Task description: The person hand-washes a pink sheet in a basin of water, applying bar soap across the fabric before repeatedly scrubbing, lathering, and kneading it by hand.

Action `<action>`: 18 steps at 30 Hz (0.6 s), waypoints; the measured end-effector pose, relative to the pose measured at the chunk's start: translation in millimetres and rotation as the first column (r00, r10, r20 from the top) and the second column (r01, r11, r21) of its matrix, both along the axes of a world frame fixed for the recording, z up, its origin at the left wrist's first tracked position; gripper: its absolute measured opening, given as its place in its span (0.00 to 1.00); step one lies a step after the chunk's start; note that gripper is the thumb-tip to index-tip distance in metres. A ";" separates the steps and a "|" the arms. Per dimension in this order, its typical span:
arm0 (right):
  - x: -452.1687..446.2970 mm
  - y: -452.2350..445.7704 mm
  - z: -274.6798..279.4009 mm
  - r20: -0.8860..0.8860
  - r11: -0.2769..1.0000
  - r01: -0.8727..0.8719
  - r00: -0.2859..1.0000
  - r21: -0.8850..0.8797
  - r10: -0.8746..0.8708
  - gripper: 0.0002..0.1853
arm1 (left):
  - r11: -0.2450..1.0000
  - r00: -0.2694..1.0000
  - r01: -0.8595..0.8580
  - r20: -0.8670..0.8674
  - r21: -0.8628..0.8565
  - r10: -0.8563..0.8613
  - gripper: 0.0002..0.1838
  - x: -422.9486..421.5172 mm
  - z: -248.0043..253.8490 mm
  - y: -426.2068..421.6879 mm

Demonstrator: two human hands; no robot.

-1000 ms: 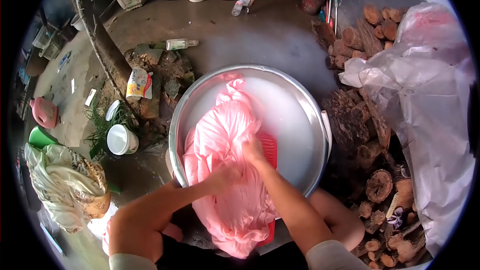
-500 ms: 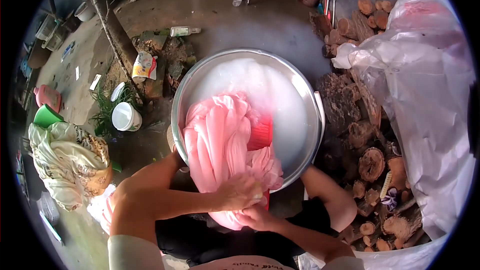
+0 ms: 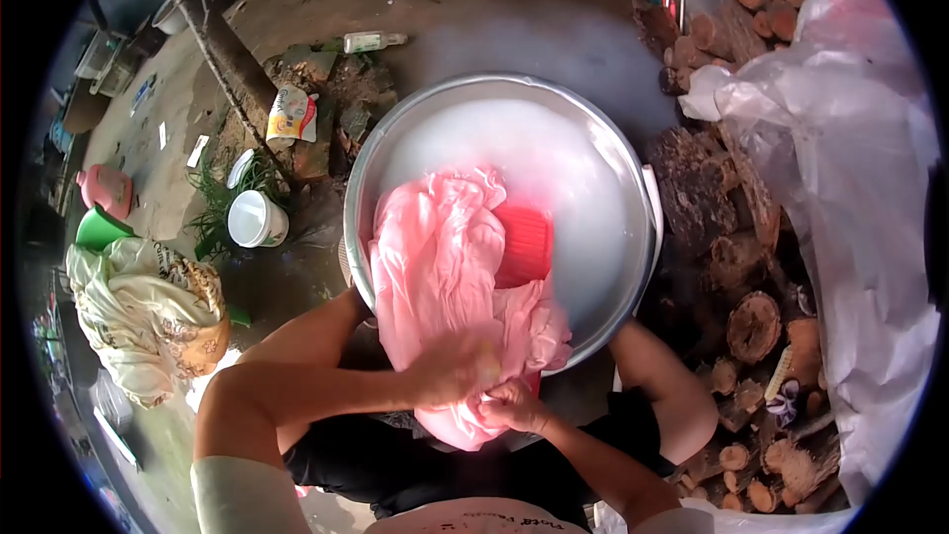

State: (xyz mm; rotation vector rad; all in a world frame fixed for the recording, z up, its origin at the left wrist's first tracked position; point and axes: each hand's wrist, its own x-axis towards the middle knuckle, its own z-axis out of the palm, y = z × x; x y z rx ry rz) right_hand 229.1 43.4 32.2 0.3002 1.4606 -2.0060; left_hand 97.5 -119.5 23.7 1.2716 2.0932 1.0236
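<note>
A wide metal basin (image 3: 633, 163) holds cloudy, sudsy water between my knees. Over its near left rim hangs a bunched pink cloth (image 3: 435, 247), partly in the water. A red ribbed washboard (image 3: 524, 245) slants out from under the cloth. My left hand (image 3: 450, 368), smeared by motion, is closed over the cloth around a pale yellow block that looks like a bar of soap (image 3: 488, 364). Just right of it and lower, my right hand (image 3: 514, 405) grips a fold of the same cloth. The folds hide the washboard's lower part.
Cut logs (image 3: 753, 326) are stacked at the right, beside a large plastic sheet (image 3: 840, 188). Left of the basin are a white tub (image 3: 257, 220), a glass bottle (image 3: 374, 42) and a printed pouch (image 3: 292, 116). Patterned cloth (image 3: 138, 311) is heaped at far left.
My left hand, with the yellow block, has shifted slightly left and up over the cloth. My right hand still grips it, a little higher. The view has shifted slightly, and the cloth's folds have changed.
</note>
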 end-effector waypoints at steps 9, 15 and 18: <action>-50.7 8.3 63.4 -0.293 0.753 0.034 0.932 0.657 0.213 0.19 | 0.746 0.840 -0.536 -0.336 -0.395 0.426 0.17 -131.4 -90.7 33.7; -157.0 20.0 9.1 -0.119 0.020 0.121 0.915 0.993 0.385 0.23 | 0.958 0.975 0.023 -0.205 -0.287 -0.085 0.19 -80.9 -45.4 -19.5; -173.6 -4.4 -3.9 -0.396 0.248 0.318 0.830 0.915 0.392 0.12 | 0.970 0.977 -0.103 -0.208 -0.218 0.057 0.21 -71.0 -68.6 -49.6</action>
